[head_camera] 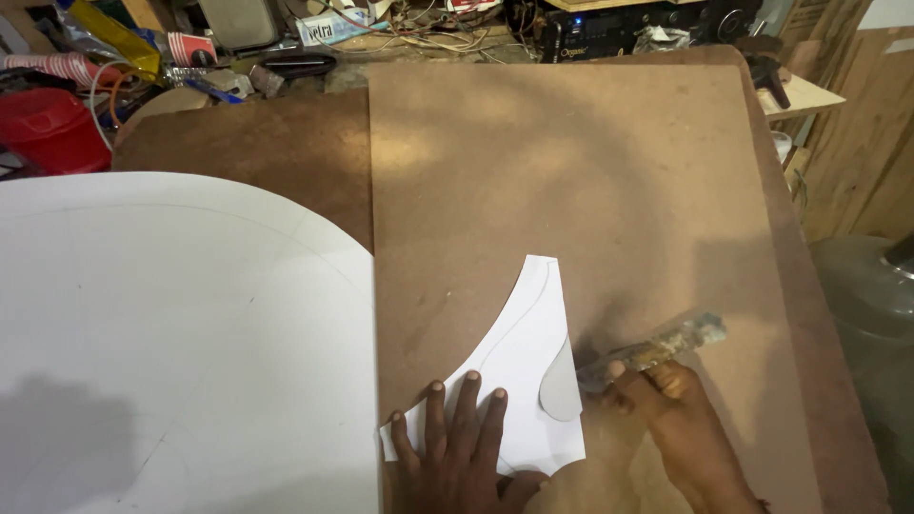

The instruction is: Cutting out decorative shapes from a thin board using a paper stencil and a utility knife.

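My left hand (pixel 464 440) presses flat, fingers spread, on the lower part of a white curved paper cut-out (pixel 519 354) that lies on a brown board (pixel 571 171). A pencil curve runs along the cut-out. A grey rounded flap (pixel 562 388) sits at its right edge. My right hand (pixel 678 411) grips a worn, paint-stained knife-like tool (pixel 657 348), whose tip rests at the cut-out's right edge beside the grey flap.
A large white sheet (pixel 171 343) with a curved top edge and faint pencil lines covers the left side. A darker board (pixel 257 143) lies behind it. Clutter, a red container (pixel 48 128), cables and electronics line the far edge. A wooden wall stands at right.
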